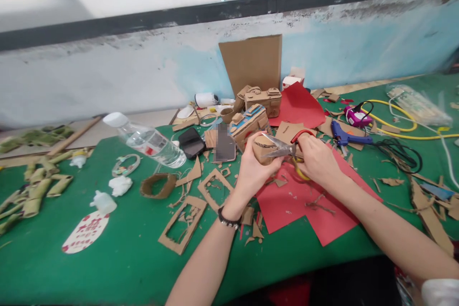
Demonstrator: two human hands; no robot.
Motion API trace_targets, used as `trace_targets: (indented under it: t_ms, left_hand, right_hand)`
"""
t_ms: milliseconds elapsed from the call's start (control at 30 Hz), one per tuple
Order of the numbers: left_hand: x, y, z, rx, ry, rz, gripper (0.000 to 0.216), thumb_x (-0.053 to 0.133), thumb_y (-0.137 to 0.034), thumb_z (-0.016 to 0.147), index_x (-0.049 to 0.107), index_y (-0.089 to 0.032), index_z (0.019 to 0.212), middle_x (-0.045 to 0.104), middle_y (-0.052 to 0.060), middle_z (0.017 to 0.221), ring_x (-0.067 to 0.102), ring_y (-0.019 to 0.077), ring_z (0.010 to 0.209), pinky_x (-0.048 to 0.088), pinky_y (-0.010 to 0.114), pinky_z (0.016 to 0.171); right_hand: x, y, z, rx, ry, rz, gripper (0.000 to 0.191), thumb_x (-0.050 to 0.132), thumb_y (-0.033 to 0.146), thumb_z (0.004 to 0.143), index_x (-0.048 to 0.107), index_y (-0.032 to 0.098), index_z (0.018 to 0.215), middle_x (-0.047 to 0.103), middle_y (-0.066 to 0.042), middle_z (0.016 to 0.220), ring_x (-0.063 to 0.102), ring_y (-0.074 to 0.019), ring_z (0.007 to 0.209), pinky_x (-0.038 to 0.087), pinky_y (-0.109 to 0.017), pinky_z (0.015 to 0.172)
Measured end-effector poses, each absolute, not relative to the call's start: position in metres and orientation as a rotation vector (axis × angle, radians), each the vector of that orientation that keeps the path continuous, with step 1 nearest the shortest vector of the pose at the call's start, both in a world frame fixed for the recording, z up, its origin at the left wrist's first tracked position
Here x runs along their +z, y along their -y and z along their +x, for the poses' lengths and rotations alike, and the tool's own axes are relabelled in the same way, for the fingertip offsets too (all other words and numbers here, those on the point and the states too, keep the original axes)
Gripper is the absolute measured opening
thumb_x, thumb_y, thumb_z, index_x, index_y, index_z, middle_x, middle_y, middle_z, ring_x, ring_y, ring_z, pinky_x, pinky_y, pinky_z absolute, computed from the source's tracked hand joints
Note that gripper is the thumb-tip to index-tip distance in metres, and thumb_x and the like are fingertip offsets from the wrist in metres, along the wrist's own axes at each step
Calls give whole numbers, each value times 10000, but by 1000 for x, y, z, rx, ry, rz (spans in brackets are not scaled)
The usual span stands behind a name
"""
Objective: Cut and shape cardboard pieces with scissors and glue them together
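Observation:
My left hand (pixel 253 165) is wrapped round a small brown cardboard piece (pixel 263 147) and holds it above the green table (pixel 107 267). My right hand (pixel 315 160) grips red-and-yellow-handled scissors (pixel 283 148). Their metal blades point left and lie against the cardboard piece. Both hands hover over a red paper sheet (pixel 297 205). A dark bracelet sits on my left wrist.
Cardboard frames (pixel 182 224) and scraps litter the table before my hands. A plastic water bottle (pixel 150 141), a black phone (pixel 191 143) and cardboard models (pixel 258 105) lie behind. A blue glue gun (pixel 344 135), cables and cardboard strips are at right. Green rolled pieces (pixel 32 191) lie at far left.

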State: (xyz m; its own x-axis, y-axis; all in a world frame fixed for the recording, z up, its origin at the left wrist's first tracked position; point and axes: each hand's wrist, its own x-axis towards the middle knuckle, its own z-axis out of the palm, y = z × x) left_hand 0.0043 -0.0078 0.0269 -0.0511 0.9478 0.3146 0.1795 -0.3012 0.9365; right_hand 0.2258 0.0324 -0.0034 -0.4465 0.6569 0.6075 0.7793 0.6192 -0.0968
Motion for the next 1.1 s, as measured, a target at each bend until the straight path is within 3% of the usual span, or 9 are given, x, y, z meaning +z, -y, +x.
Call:
trace_targets:
  t_ms: [133,267,467,667,867,1100]
  left_hand:
    - [26,9,9,1455,-1271,1495,688,918,-346,783,600,-211,1378,778,111,1272,774,283,1152,619,459,1080]
    - [25,8,8,1446,-1279,1478,668,916,-401,807,611,-208,1369,764,116,1303,768,284,1190,609,441,1096]
    - [26,8,8,1439,-1292,1476,694,937,-422,803,611,-204,1376,758,124,1313,760,290,1203,594,456,1119]
    - [24,5,6,1514,-1198,1393,826,958,-488,779,543,-222,1441,750,124,1332,765,283,1188,607,455,1107]
    - [20,6,3,1489,-1059,1381,972,914,-598,844,401,-259,1596,654,159,1529,703,298,1367,548,469,1222]
    - [24,11,10,1591,-1139,1456,892,984,-583,771,490,-265,1443,655,111,1408,720,275,1262,600,424,1122]
  right_hand:
    - [-5,-31,228,-312,2216,-1200,64,614,255,978,590,210,1017,728,-128,942,649,-291,853,381,-367,734]
    - [-5,-30,231,-386,2162,-1245,64,627,274,985,617,214,968,748,-102,866,672,-256,784,294,-354,651]
    - [-6,-31,234,-425,2146,-1252,157,628,329,1033,622,221,918,729,-55,764,648,-218,683,223,-354,613]
    - [-1,-39,230,-75,2170,-1202,231,672,419,1014,533,245,953,694,-82,906,624,-265,842,374,-337,713]
    - [0,-41,227,322,2103,-1108,250,691,391,967,490,255,1029,642,-63,984,596,-247,848,459,-338,745]
    - [1,-32,224,302,2169,-1165,181,644,327,929,504,251,1015,630,-36,901,575,-217,760,378,-305,668]
